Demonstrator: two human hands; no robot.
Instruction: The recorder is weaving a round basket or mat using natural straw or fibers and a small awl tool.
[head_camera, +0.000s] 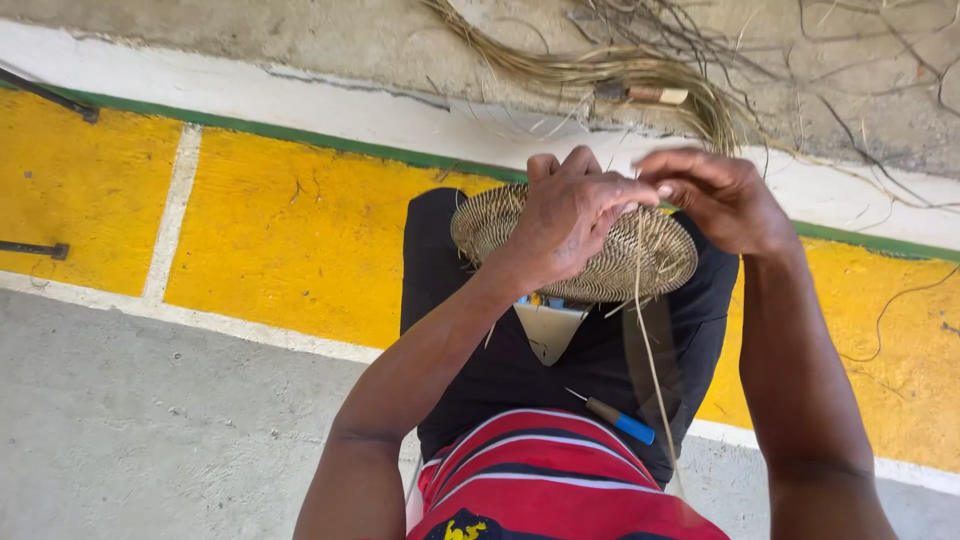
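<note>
Left hand (565, 215): closed over the top of a round woven basket disc (590, 262) held above the lap | right hand (715, 195): a thin straw strand (645, 330) is pinched at the disc's far edge | blue-handled awl (618, 420) is laid on the lap | loose straw bundle (640, 75) is seen on the ground beyond.

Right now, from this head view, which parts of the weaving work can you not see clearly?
- Woven disc: its middle is hidden behind the left hand.
- Grip of both hands: where the fingertips of the right hand meet the strand is too small to tell.
- Blue-handled tool: its thin tip is barely visible against the dark cloth.
- Fibre bundle: cut off by the top edge.
</note>
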